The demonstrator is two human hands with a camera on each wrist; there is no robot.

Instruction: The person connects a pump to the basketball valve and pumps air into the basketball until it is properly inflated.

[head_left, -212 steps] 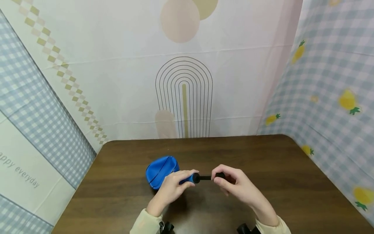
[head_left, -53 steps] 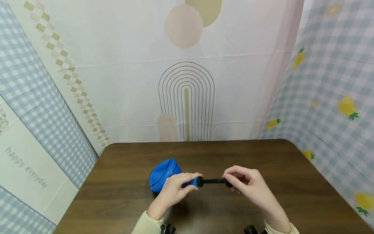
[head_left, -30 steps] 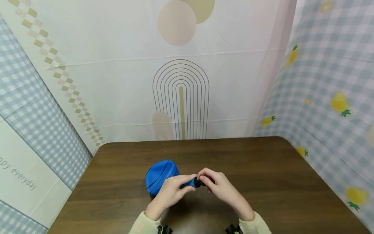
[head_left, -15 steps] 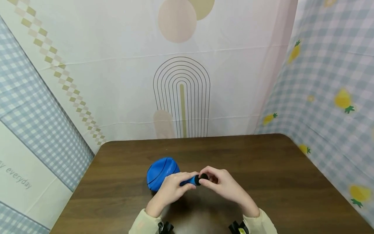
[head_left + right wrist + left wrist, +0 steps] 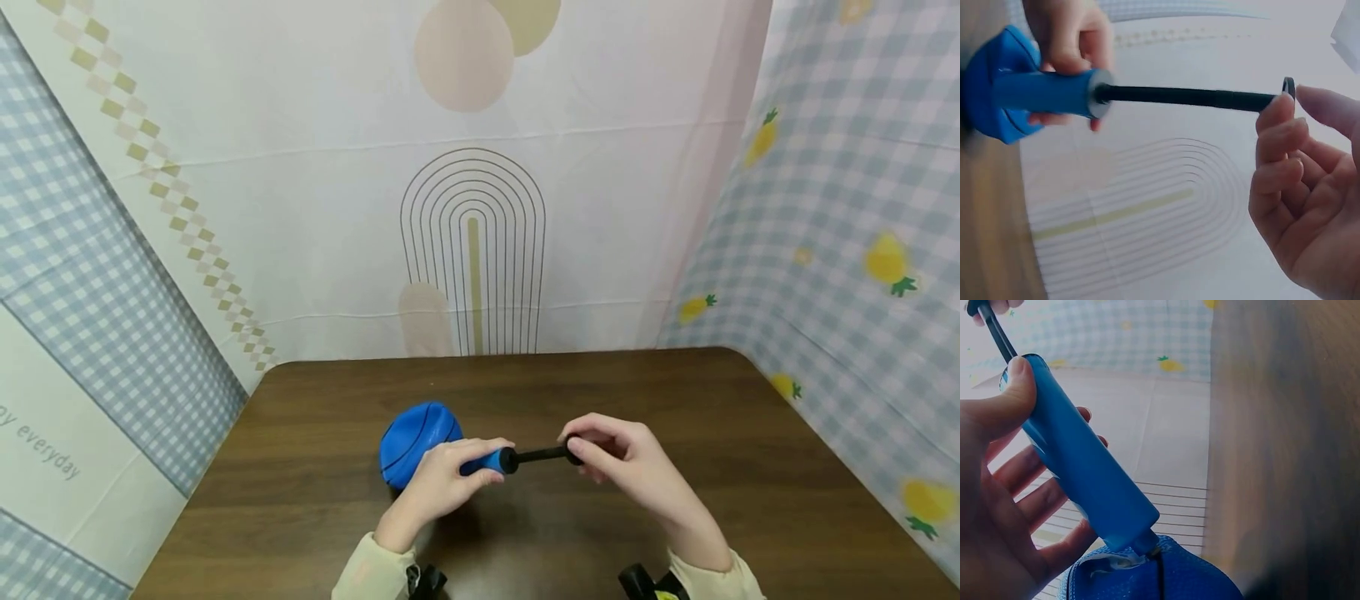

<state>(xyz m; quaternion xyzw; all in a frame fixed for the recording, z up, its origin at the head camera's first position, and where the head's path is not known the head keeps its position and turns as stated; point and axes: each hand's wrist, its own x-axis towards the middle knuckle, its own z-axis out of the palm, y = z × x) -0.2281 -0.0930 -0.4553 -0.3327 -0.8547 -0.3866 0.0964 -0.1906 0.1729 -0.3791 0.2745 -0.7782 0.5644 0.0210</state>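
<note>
A partly caved-in blue ball (image 5: 415, 446) with black seam lines sits on the table, left of centre. My left hand (image 5: 441, 482) grips the blue barrel (image 5: 1094, 456) of a small hand pump, thumb on one side and fingers behind it. In the left wrist view the barrel's narrow end meets the ball's surface at a dented spot. From the barrel's other end, the pump's black rod (image 5: 1191, 97) is drawn well out. My right hand (image 5: 630, 462) pinches the round black knob (image 5: 574, 449) at the rod's far end between thumb and fingers.
The dark wooden table (image 5: 600, 383) extends around both hands. A pale printed cloth (image 5: 337, 233) hangs behind its far edge, and checked cloth with pineapples (image 5: 825, 275) drapes down the right side.
My right hand pushed the pump rod in against the barrel, then drew it out to the right again. The left hand and ball have stayed nearly in place.
</note>
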